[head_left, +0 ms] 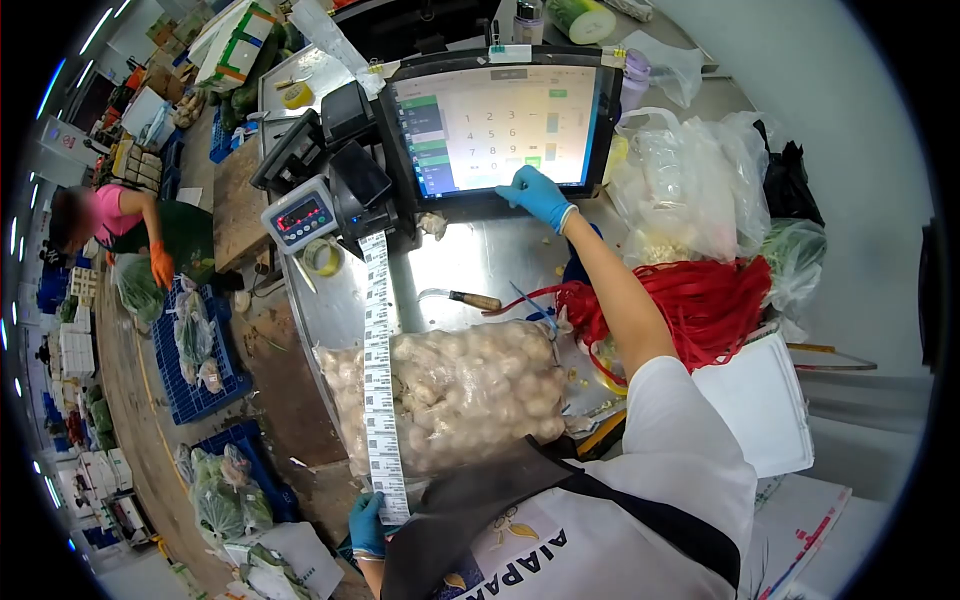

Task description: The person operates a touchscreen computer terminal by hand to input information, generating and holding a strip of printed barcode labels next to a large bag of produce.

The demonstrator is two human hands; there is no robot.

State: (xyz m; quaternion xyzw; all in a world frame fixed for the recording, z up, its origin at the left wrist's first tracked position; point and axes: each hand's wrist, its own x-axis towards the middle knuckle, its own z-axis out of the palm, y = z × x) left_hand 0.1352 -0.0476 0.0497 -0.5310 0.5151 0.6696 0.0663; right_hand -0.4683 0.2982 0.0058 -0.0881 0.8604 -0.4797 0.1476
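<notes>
My right hand (538,197), in a blue glove, is at the lower edge of the lit touchscreen (495,125), its fingers curled near the keypad. Low in the view, my left hand (367,524), also blue-gloved, pinches the lower end of a long strip of printed labels (380,400). The strip runs up to the black label printer (360,185) and lies across a clear bag of garlic bulbs (480,385) on the metal table (450,255). Beside the printer is a small display with red digits (300,217).
A hooked knife (474,299) lies above the bag. Red straps (700,310) and plastic bags (690,180) are at the right, above a white box (760,405). At the left, a person in pink (120,207) with orange gloves stands by blue pallets (190,385).
</notes>
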